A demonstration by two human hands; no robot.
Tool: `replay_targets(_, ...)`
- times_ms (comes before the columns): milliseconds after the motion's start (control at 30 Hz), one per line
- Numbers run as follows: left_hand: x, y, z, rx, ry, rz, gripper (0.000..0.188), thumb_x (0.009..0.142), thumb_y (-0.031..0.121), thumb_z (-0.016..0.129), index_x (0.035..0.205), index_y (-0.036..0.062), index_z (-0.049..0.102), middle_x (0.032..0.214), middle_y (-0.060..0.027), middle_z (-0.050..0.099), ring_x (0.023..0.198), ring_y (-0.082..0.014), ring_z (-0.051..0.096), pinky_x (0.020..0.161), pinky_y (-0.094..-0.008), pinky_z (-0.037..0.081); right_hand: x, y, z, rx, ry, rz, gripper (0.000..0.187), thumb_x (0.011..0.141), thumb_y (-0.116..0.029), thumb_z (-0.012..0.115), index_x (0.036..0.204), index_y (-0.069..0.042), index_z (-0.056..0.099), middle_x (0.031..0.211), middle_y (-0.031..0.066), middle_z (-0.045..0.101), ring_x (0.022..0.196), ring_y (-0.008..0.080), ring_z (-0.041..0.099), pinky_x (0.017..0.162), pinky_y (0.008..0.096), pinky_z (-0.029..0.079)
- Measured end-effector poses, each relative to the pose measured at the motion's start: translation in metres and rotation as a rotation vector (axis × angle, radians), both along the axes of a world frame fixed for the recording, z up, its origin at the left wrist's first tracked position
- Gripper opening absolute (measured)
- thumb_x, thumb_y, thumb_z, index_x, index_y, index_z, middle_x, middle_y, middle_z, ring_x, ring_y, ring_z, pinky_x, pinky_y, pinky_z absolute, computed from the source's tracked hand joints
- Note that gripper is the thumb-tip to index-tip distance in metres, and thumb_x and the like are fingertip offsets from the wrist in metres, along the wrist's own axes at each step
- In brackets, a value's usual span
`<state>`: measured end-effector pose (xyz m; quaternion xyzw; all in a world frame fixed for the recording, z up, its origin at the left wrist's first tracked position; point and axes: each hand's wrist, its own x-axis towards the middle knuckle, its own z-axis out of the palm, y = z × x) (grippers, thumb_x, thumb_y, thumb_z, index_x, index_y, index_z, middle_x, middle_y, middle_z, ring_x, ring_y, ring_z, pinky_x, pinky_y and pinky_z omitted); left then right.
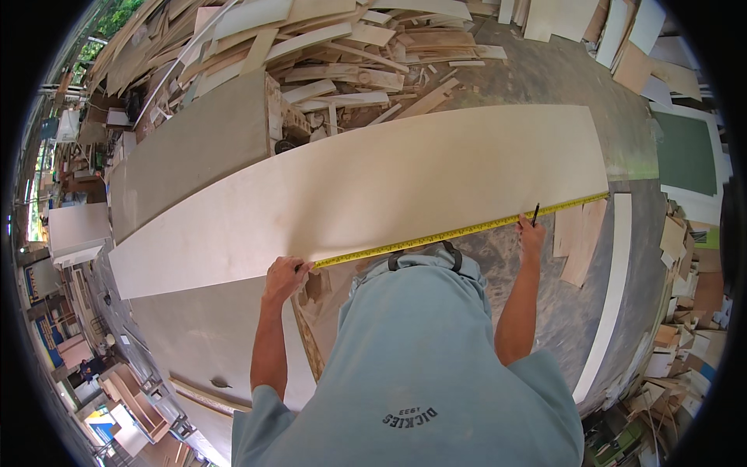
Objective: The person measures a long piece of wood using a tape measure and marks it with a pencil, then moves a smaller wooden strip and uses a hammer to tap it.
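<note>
While tape-measure (436, 237) yellow, shirt lettering (412, 420) dark.

Room above board (436, 171) — woodpile (342, 66) beyond

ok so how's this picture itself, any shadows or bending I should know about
In the head view, a soft shadow crosses the pale board above the left hand; in the head view, the white strip bows with the fisheye; the head view's corners go black.
</note>
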<state>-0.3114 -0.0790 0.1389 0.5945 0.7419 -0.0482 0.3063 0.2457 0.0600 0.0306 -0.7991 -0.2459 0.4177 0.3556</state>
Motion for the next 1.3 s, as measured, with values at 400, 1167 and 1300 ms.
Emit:
replay_targets(400,0.009,0.006,0.003,-0.077,0.060,0.077,0.030,0.088,0.038,0.066,0.085,0.0090,0.075,0.075,-0.0145,0.069,0.075,-0.0331,0.067,0.073,-0.0422,0.052,0.003,-0.006,-0.009,0.004,-0.049,0.005,0.027,0.091,-0.027,0.069,0.075,-0.006,0.063,0.063,-0.0004,0.058,0.048,0.0063,0.045,0.043,0.0242,0.030)
replay_targets(1167,-0.001,0.025,0.007,-0.271,-0.017,0.121,0.028,0.083,0.038,0.071,0.086,0.0105,0.077,0.072,-0.0105,0.070,0.070,-0.0272,0.067,0.067,-0.0398,0.051,-0.021,-0.011,0.010,-0.006,0.071,-0.063,0.025,0.091,-0.028,0.068,0.078,-0.008,0.061,0.065,-0.0016,0.057,0.048,0.0054,0.041,0.043,0.0239,0.028)
replay_targets(1300,-0.003,0.023,0.004,-0.250,-0.020,0.108,0.029,0.082,0.038,0.071,0.086,0.0103,0.077,0.072,-0.0099,0.070,0.070,-0.0269,0.067,0.068,-0.0400,0.052,-0.021,-0.012,0.005,0.013,0.086,-0.059,0.024,0.091,-0.029,0.068,0.079,-0.009,0.061,0.065,-0.0026,0.057,0.049,0.0049,0.041,0.043,0.0237,0.029)
